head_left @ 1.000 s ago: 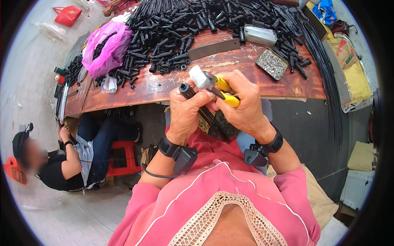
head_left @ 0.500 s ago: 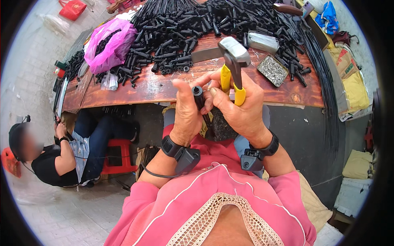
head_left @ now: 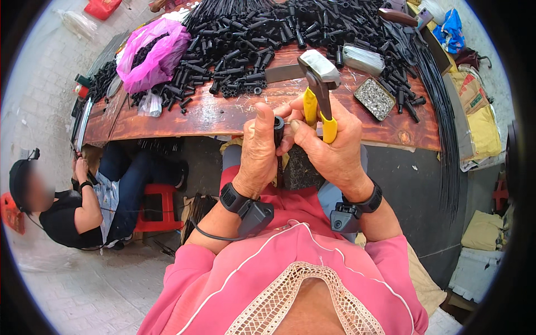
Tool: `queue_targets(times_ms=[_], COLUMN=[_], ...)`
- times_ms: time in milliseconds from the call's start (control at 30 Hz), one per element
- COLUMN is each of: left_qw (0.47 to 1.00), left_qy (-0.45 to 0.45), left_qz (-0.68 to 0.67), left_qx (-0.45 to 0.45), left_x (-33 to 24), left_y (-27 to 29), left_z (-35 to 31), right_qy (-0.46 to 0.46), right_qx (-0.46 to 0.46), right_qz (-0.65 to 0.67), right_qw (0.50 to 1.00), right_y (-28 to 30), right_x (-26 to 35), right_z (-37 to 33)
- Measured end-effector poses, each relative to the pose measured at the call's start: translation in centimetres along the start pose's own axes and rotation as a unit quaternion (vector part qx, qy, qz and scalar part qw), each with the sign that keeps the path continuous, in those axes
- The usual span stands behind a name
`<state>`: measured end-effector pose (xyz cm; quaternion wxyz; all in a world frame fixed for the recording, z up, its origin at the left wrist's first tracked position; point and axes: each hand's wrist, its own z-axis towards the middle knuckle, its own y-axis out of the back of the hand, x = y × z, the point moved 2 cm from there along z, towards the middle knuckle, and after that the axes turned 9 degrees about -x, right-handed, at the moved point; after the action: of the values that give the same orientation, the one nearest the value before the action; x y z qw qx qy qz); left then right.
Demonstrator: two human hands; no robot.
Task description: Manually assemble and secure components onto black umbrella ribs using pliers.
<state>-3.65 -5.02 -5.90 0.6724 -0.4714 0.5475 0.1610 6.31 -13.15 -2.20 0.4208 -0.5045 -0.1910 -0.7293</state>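
Note:
My left hand (head_left: 255,153) is closed around a short black tube (head_left: 278,129), held upright just off the table's near edge. Beside it, my right hand (head_left: 339,156) grips pliers (head_left: 328,128) with yellow handles; their dark jaws point away from me, and a whitish block-like piece covers the tip. The right thumb and forefinger pinch together close to the tube's side, where a thin pin-like bit shows, too small to name for certain. Fingers of both hands nearly meet behind the tube and are partly hidden.
Heaped black tubes (head_left: 240,50) cover the wooden table (head_left: 212,120). A tin of small metal bits (head_left: 374,99), a clear box (head_left: 363,59) and a pink plastic bag (head_left: 137,70) stand among them. Long black rods (head_left: 446,151) hang over the right edge. Another person (head_left: 72,212) sits at left.
My left hand and the black tube have shifted slightly right, closer to my right fingers. The tube's open end is turned less toward me. The pliers stay in my right hand.

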Motion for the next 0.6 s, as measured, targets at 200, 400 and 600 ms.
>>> queue_targets(times_ms=[200,400,600], left_qw=[1.0,1.0,1.0], left_qy=[-0.005,0.005,-0.004], left_qz=[0.009,0.004,0.009], left_qx=[0.008,-0.01,-0.009], left_x=[0.38,0.47,0.23], left_y=[0.41,0.46,0.09], left_z=[0.18,0.02,-0.22], right_qy=[0.003,-0.026,-0.011], right_qx=[0.017,0.033,0.042], right_qz=[0.0,0.044,0.006], right_qw=[1.0,0.998,0.999], right_y=[0.3,0.44,0.45], right_x=[0.36,0.42,0.88], right_z=[0.08,0.22,0.2])
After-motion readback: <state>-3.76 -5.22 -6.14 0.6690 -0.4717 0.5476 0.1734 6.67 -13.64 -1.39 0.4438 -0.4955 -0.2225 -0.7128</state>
